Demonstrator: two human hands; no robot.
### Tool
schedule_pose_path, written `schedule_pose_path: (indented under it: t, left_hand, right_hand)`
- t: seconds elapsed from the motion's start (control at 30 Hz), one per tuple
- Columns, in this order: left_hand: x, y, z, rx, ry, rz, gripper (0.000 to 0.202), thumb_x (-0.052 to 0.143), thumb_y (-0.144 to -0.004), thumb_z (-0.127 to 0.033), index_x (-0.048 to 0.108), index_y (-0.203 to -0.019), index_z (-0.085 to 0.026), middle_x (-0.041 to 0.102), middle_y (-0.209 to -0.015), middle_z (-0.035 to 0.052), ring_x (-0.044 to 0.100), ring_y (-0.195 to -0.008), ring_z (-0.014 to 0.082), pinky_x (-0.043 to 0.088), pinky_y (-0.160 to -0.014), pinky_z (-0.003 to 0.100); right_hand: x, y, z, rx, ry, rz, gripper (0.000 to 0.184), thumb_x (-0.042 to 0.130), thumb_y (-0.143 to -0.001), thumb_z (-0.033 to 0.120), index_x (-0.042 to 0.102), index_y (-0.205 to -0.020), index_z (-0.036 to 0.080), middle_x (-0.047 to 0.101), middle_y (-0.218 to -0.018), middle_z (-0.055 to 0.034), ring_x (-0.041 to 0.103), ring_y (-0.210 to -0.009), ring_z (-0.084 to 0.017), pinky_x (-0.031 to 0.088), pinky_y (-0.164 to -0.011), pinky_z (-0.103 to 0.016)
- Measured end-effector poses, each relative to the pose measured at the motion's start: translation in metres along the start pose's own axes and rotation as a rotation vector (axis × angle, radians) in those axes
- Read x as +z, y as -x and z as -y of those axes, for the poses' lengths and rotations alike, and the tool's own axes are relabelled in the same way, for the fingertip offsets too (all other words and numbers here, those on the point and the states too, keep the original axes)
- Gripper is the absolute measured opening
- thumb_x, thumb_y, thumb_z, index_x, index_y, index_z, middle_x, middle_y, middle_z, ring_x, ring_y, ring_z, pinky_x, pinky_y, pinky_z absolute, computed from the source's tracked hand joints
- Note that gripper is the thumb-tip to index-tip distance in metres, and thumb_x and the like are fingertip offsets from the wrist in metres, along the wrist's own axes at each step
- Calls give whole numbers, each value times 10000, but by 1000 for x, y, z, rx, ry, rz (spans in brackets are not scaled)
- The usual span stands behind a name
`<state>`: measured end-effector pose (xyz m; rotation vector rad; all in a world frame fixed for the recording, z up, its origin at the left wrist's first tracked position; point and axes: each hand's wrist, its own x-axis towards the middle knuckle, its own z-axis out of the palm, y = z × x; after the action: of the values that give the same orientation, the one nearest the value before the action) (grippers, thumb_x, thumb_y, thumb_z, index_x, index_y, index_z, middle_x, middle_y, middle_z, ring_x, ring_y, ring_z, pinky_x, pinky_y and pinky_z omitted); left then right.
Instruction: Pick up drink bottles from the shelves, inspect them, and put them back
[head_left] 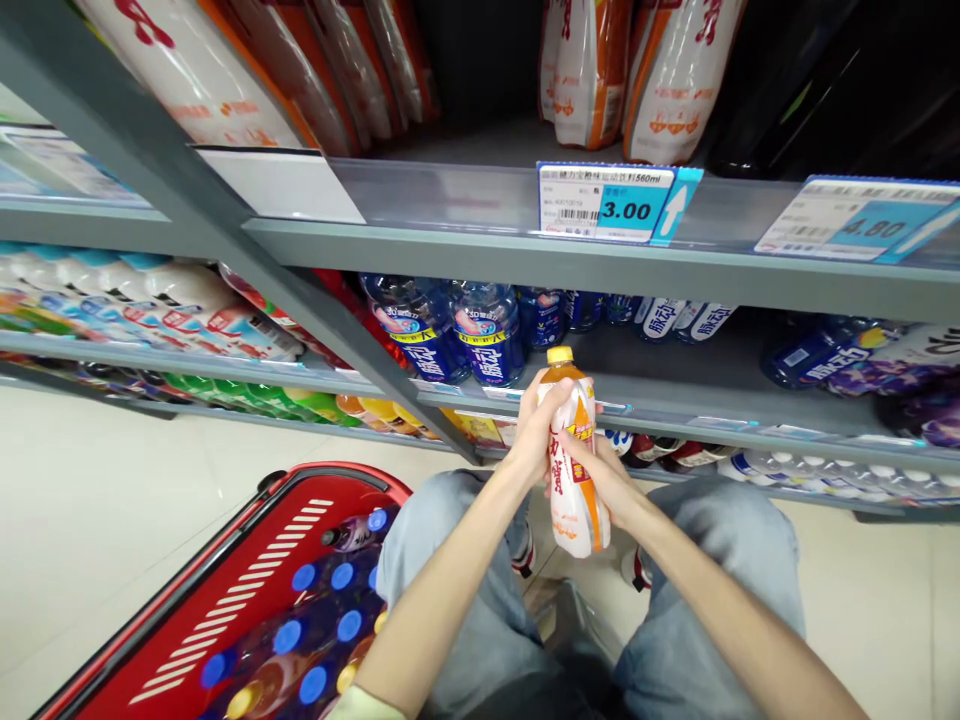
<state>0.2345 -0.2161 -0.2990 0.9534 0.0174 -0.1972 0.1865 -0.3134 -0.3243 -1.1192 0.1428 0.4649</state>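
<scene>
Between my knees I hold a drink bottle [576, 500] with a yellow cap and a white and orange label, its cap end toward the shelves. My left hand [534, 425] is wrapped round its upper left side. Lower down on the right side, my right hand [604, 475] grips the same bottle, thumb across the label. Just beyond the cap, blue drink bottles [487, 335] stand on the lower shelf. Matching white and orange bottles [671, 90] stand on the shelf above.
At my left a red shopping basket [247, 560] holds several bottles with blue or yellow caps. A grey shelf edge [600, 265] with price tags runs across in front. White bottles [165, 290] line the shelf at the left. A shelf post [360, 350] slants down between the sections.
</scene>
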Motion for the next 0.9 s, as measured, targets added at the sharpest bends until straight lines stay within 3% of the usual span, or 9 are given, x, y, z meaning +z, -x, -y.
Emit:
schedule_pose_path:
  t: [0.2, 0.4, 0.47, 0.57, 0.73, 0.9]
  left_hand:
    - [-2, 1, -16, -26, 229, 98, 515, 712, -693, -504, 610, -1061, -159, 740, -929, 80, 699, -641, 217, 567, -587, 335]
    - [-7, 7, -29, 40, 389, 136, 483, 613, -732, -562, 626, -1037, -187, 707, -934, 51, 637, -584, 158, 515, -494, 271]
    - [-9, 8, -33, 93, 421, 124, 496, 613, -722, -578, 628, -1041, -198, 693, -915, 40, 605, -559, 138, 485, -460, 248]
    - [-13, 7, -39, 171, 419, 81, 536, 611, -708, -604, 634, -1062, -202, 693, -914, 45, 582, -550, 127, 461, -435, 233]
    - [-13, 2, -41, 175, 333, -14, 549, 557, -783, -614, 645, -1105, -179, 729, -986, 87, 646, -630, 166, 530, -502, 269]
    - [-12, -3, -37, 175, 326, -25, 518, 562, -811, -596, 666, -1070, -159, 742, -992, 91, 689, -684, 190, 573, -547, 291]
  right_hand:
    - [-2, 4, 0, 33, -215, 232, 641, 468, -882, 755, 658, -1129, 195, 746, -837, -68, 718, -696, -235, 589, -652, -365]
    - [1, 13, 3, 143, -315, 419, 609, 439, -922, 703, 512, -1340, 265, 734, -1026, -86, 731, -811, -262, 587, -680, -396]
    - [1, 15, -4, 161, -310, 491, 633, 481, -903, 701, 476, -1368, 272, 722, -1061, -98, 730, -803, -259, 586, -653, -388]
    - [5, 17, -16, 97, -286, 572, 710, 709, -802, 556, 428, -1394, 281, 702, -1104, -103, 723, -758, -241, 582, -601, -359]
    - [13, 18, -14, -58, -121, 428, 670, 764, -772, 391, 443, -1346, 262, 687, -1055, -78, 679, -620, -189, 555, -519, -321]
    - [12, 18, 3, -320, 315, 189, 611, 770, -767, 321, 470, -1293, 242, 652, -1133, -54, 677, -901, -212, 568, -818, -360]
